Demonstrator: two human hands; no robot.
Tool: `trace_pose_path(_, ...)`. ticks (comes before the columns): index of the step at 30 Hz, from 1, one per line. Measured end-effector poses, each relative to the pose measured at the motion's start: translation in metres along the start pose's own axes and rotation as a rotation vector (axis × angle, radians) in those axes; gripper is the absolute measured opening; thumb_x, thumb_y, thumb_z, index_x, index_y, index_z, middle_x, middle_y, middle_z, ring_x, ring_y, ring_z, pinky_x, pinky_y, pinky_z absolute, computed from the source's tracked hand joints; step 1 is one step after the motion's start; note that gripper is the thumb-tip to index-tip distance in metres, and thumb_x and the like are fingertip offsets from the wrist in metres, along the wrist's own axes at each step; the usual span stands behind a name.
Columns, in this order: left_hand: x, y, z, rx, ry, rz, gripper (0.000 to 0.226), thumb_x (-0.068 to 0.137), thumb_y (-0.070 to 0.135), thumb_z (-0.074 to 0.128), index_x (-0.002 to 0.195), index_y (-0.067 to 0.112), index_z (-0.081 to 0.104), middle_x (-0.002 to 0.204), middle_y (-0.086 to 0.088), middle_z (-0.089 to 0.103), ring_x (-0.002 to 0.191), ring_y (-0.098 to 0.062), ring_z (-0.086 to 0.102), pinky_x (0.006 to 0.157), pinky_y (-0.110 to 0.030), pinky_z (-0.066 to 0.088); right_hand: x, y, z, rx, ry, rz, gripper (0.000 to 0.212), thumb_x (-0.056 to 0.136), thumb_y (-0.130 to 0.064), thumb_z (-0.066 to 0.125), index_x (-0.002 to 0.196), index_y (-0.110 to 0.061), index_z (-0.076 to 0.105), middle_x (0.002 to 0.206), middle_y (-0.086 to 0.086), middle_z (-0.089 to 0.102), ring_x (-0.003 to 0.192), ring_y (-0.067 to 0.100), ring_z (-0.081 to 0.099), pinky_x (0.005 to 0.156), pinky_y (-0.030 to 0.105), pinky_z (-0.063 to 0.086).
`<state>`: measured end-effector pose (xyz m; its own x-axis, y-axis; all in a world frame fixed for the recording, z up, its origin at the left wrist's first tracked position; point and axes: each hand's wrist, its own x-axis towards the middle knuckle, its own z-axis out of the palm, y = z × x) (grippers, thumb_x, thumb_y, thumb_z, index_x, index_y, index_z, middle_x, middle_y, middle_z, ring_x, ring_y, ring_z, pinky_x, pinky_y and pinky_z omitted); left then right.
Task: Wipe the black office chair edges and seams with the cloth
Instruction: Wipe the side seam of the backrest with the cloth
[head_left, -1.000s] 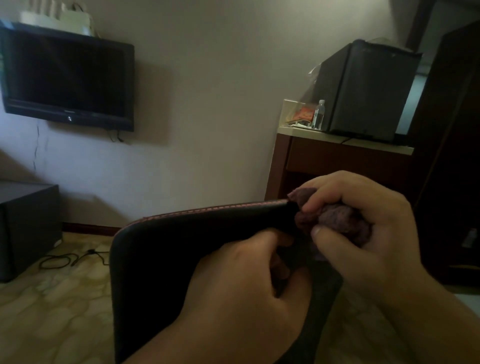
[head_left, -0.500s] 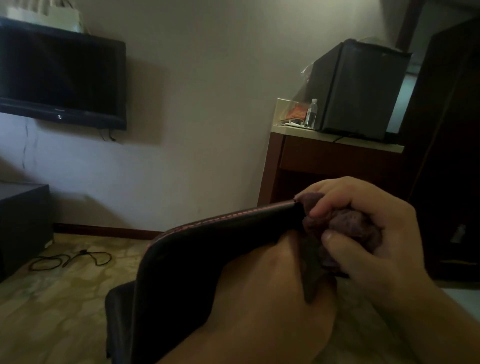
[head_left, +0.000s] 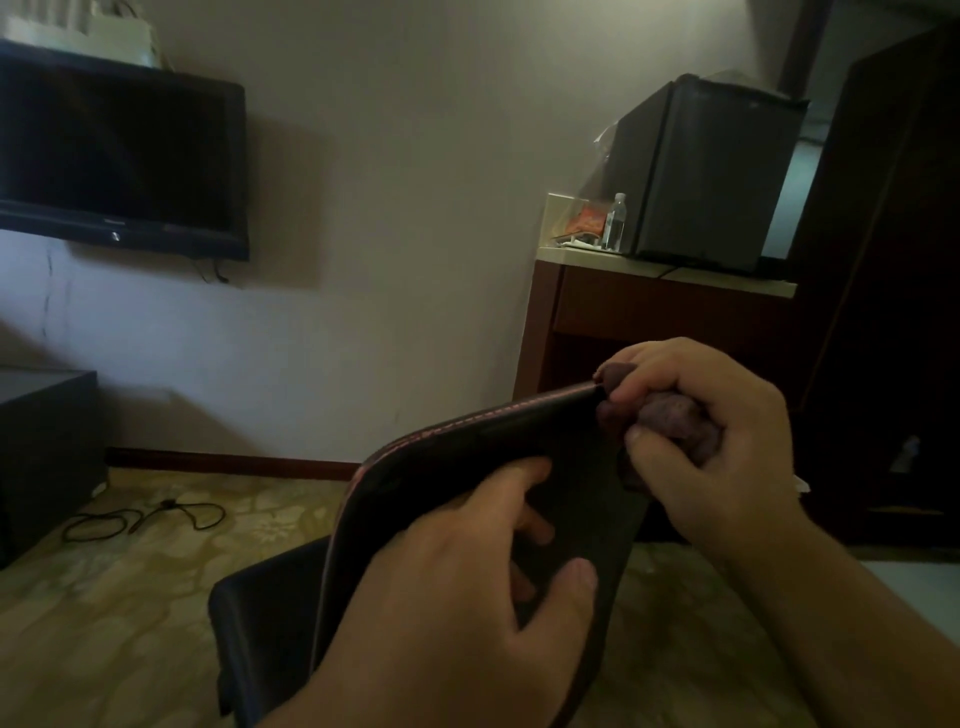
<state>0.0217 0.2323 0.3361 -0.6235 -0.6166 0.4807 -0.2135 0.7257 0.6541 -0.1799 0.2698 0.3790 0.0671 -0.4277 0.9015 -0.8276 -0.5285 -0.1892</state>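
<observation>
The black office chair's backrest (head_left: 467, 441) stands in front of me, with reddish stitching along its top edge; part of its seat shows lower left. My right hand (head_left: 717, 447) grips a bunched purple cloth (head_left: 670, 415) and presses it against the backrest's top right corner. My left hand (head_left: 467, 587) rests on the near face of the backrest, its fingers curled against the panel and its thumb spread to the right. I cannot see whether the fingers hook round anything.
A wooden cabinet (head_left: 649, 322) with a small black fridge (head_left: 706, 171), a water bottle (head_left: 614, 222) and snacks stands behind the chair on the right. A television (head_left: 119, 150) hangs on the left wall. A cable (head_left: 145, 517) lies on the patterned floor.
The backrest has shifted right in view and the seat now shows. My right hand with the cloth stays at the top right corner. My left hand has slid lower, thumb spread.
</observation>
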Motion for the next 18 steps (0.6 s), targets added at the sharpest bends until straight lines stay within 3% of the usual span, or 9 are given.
trace_pose_path(2,0.002,-0.001,0.003,0.011,0.004,0.02,0.054,0.086,0.055,0.063,0.114,0.068,0.018,0.11,0.034,0.052,0.097,0.013,0.057,0.087,-0.016,0.052,-0.001,-0.004,0.002,-0.008,-0.019,-0.032,0.015,0.071,-0.012,0.057,0.083,-0.009,0.066,0.096,0.002,0.068,0.098,0.015,0.066,0.085,0.025,0.053)
trace_pose_path(6,0.004,-0.003,0.008,0.012,0.014,0.032,0.048,0.084,0.058,0.06,0.108,0.073,0.02,0.113,0.039,0.048,0.101,0.016,0.052,0.089,-0.016,0.05,-0.001,0.001,0.003,-0.002,0.033,0.018,0.014,0.074,-0.013,0.058,0.086,-0.012,0.066,0.099,0.002,0.069,0.1,0.02,0.066,0.084,0.035,0.056)
trace_pose_path(13,0.005,-0.003,0.017,0.067,0.018,0.057,0.063,0.088,0.059,0.059,0.133,0.065,0.017,0.113,0.035,0.047,0.104,0.014,0.051,0.096,-0.015,0.047,-0.006,0.011,-0.002,-0.078,0.087,0.022,0.013,0.076,-0.012,0.057,0.087,-0.009,0.064,0.099,0.0,0.066,0.096,0.011,0.066,0.081,0.029,0.057)
trace_pose_path(18,0.006,-0.003,0.023,0.123,0.042,0.091,0.068,0.087,0.062,0.059,0.137,0.062,0.013,0.114,0.037,0.044,0.107,0.015,0.047,0.102,-0.015,0.043,-0.014,0.005,-0.004,-0.088,0.047,-0.046,0.015,0.071,-0.011,0.058,0.083,-0.006,0.066,0.099,0.003,0.068,0.103,0.011,0.066,0.087,0.023,0.052)
